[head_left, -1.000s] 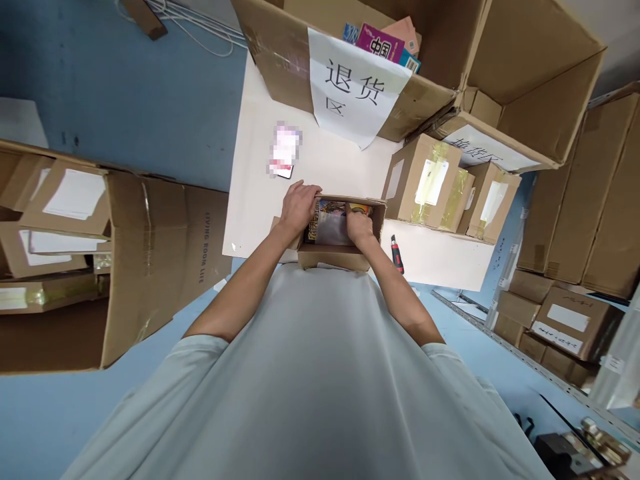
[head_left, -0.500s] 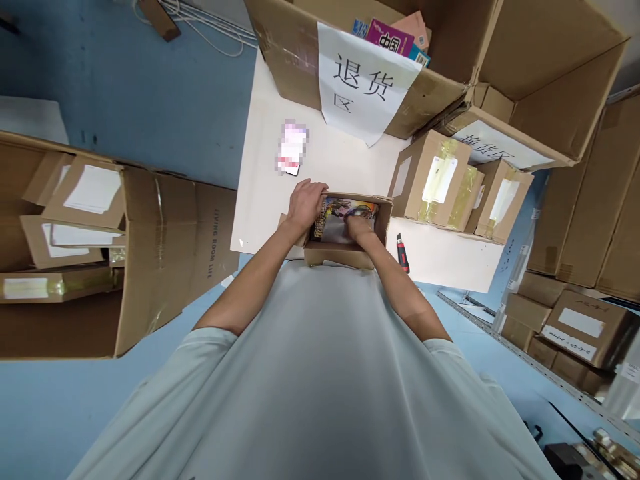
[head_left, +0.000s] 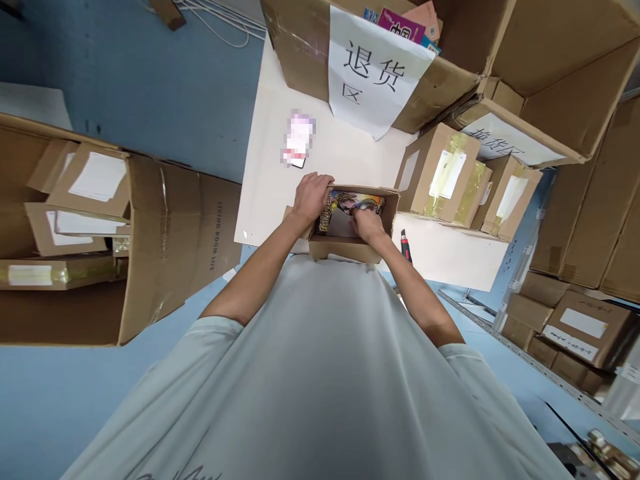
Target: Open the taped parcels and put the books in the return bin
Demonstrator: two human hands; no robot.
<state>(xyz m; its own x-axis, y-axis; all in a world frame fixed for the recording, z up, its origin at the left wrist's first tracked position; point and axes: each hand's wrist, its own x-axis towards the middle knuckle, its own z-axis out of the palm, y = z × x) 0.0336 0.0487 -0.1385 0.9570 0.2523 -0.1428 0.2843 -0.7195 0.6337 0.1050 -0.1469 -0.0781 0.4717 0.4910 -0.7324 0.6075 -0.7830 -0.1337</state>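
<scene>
Stretching across the middle, the white table (head_left: 273, 140) bears the work. Left of it, a big carton (head_left: 180, 233) holds labelled parcels (head_left: 100, 177). At the table's far side stands a bin (head_left: 300, 60) with books (head_left: 400, 27) inside and a paper sign (head_left: 375, 73) on its front. Taped boxes (head_left: 447, 167) stand to the right.

Smaller than these, the open box (head_left: 343, 251) sits at the near edge, against the shirt (head_left: 345, 347). In it lies a packet (head_left: 341, 202) with colourful print. The right hand (head_left: 369, 225) reaches in, fingers curled narrow on or just above the packet; the tips are hidden, so whether they grip it I cannot tell. The left hand (head_left: 313, 195) bends over the box's left rim; how tightly it clasps cannot be told.

The step in hand looks like handling the packet inside the box, the left hand steadying the wall. From here, the next move seems to call for a sure purchase on the packet's edge while the box is kept from sliding.

Farther left lies a phone (head_left: 300, 137), its screen blurred; just right of the box, a knife (head_left: 405, 247).
</scene>
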